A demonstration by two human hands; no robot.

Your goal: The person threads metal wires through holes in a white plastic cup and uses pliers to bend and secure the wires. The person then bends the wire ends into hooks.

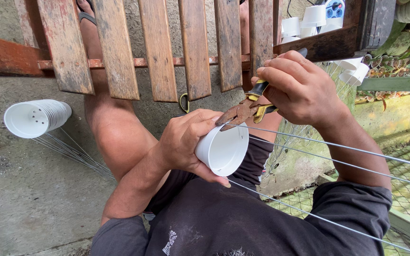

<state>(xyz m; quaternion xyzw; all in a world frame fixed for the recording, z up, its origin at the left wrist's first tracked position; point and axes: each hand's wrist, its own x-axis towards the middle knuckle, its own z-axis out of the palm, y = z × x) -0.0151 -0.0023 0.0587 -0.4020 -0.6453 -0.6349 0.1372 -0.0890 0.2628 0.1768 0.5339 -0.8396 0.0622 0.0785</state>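
One small white plastic pot [223, 149] at frame centre, tilted, held in left hand [186, 140], fingers wrapped round its wall. Several thin wires [338, 147] run from pot rim toward right edge and lower right. Rusty pliers [243, 111] with yellow-black handles gripped in right hand [300, 87], fingers curled tight round handles, tips touching pot rim where wire meets it. Stack of white pots [36, 117] with wires lying on concrete floor [29, 199], left. Wooden slatted bench [157, 47] across top. More white pots [309, 21] upper right.
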